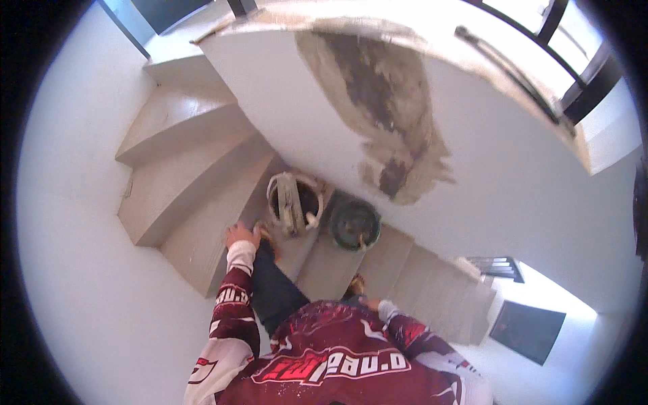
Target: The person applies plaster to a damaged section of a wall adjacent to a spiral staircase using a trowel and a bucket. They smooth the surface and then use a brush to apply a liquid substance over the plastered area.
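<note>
My left hand (241, 235) hangs beside my left knee, close to a stair edge, with its fingers spread and nothing seen in them. My right hand (369, 304) rests against my right leg, fingers laid out and apparently bare of any tool. Ahead of my left foot, a pale round bucket (273, 191) stands on a step, its inside dark. A long, mortar-smeared flat tool (289, 202), perhaps a plastering float, lies across its rim. To its right is a green bucket (345, 208) with a small pale handle-like piece at its near side.
Winding stairs (196, 179) rise to the left and drop to the right. The white side wall (270, 88) carries a large grey-brown wet patch (385, 94). Above it, a dark bar (509, 74) lies on the ledge by a black railing (526, 23).
</note>
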The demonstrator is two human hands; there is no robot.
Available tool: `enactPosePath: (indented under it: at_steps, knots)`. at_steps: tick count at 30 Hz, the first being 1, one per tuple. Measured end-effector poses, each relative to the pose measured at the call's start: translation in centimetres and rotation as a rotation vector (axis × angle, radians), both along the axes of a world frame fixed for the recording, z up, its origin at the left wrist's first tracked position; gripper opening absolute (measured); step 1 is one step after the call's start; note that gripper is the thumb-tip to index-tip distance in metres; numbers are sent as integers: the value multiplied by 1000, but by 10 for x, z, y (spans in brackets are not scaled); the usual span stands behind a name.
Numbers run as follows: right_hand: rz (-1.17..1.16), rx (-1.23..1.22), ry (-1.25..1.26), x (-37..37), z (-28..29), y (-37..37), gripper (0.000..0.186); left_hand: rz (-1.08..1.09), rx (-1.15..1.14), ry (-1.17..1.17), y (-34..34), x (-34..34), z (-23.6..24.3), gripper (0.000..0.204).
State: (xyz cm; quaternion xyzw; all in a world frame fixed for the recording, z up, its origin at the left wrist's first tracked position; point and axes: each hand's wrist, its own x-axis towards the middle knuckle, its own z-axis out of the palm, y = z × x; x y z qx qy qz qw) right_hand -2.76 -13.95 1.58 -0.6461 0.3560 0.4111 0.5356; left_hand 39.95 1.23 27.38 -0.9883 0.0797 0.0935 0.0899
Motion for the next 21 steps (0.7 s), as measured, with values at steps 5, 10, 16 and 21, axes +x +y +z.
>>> enactPosePath:
  at_steps: [5, 10, 16, 21]
  knots:
    - [-133, 85, -148, -22, -1, -10, 83, -74, 144, 235, -30, -13, 17, 66]
    - [336, 16, -144, 6, 40, -24, 79, -226, 80, 187, 0, -35, 11, 61]
    - [-120, -139, -130, -16, -62, -76, 65, -333, 34, 327, -77, -71, 79, 56]
    - [241, -685, -87, -75, -140, -137, 52, -353, -725, 180, -151, 38, 154, 49]
